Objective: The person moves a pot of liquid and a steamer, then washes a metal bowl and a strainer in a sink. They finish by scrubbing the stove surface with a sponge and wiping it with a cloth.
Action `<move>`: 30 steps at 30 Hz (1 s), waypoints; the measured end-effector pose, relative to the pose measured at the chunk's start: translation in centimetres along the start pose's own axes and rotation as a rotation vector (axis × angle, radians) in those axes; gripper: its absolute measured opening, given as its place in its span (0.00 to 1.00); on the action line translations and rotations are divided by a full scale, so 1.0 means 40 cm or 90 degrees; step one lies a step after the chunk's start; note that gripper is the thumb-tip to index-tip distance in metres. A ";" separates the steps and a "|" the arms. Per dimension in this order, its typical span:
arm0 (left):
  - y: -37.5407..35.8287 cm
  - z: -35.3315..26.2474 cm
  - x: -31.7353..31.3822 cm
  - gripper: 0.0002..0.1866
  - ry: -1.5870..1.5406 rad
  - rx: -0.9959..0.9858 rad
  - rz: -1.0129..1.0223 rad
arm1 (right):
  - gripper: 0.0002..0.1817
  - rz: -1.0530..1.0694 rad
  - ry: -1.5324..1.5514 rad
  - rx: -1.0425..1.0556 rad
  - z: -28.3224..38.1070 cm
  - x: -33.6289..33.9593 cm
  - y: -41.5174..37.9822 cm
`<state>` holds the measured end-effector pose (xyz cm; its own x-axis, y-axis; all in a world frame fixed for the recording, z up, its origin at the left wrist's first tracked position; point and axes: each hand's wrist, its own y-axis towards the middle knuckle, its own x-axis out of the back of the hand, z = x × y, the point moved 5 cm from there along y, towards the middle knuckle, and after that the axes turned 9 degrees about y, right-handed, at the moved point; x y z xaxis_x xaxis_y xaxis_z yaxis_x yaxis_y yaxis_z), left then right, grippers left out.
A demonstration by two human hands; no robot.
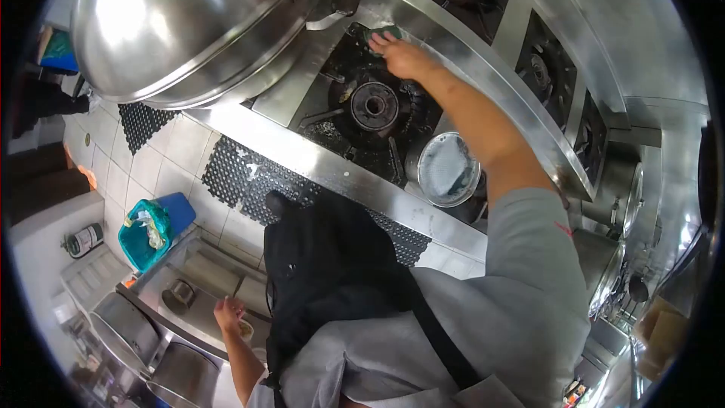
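My right hand (405, 58) presses a dark green scouring pad (384, 35) onto the back edge of the black stove top, beside the raised steel ledge. In front of it lies a round burner (374, 106) in a dirty, wet black burner well (325, 130). Under my right forearm stands a metal pot (413, 168) with foamy, soapy water (445, 166) in it. My left hand (229, 313) hangs at my side with loosely bent fingers and nothing visible in it. Just beyond those fingers, on the lower counter, sits a small round bowl (246, 330), partly hidden.
A large domed steel vessel (189, 23) stands left of the burner. More burners (538, 68) lie behind the ledge. Black perforated mats (253, 177) cover parts of the tiled floor. A blue bin (175, 211) with a green liner and a metal cup (178, 296) are at lower left.
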<state>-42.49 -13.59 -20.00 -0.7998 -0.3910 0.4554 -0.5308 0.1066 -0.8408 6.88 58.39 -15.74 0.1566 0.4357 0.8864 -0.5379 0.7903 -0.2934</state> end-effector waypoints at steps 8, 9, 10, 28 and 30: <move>-0.035 -0.098 -0.164 0.10 0.031 -0.047 0.046 | 0.35 0.004 -0.045 0.042 0.005 -0.001 0.003; -0.048 -0.098 -0.172 0.10 0.027 -0.044 0.044 | 0.33 0.054 0.009 0.049 -0.008 0.016 -0.016; -0.057 -0.099 -0.182 0.10 0.017 -0.054 0.045 | 0.33 0.056 0.008 0.055 -0.008 0.030 -0.011; 0.035 0.059 -0.149 0.14 0.037 0.041 0.078 | 0.24 -0.123 -0.200 -0.019 0.242 0.006 0.057; 0.062 0.006 -0.142 0.15 0.040 0.007 0.094 | 0.25 -0.180 -0.188 -0.028 0.236 -0.009 0.051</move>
<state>-39.19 -11.30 -24.75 -0.8855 -0.3133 0.3431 -0.4025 0.1482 -0.9034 -2.07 55.77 -13.26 0.0451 0.0606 0.9971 -0.4704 0.8818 -0.0323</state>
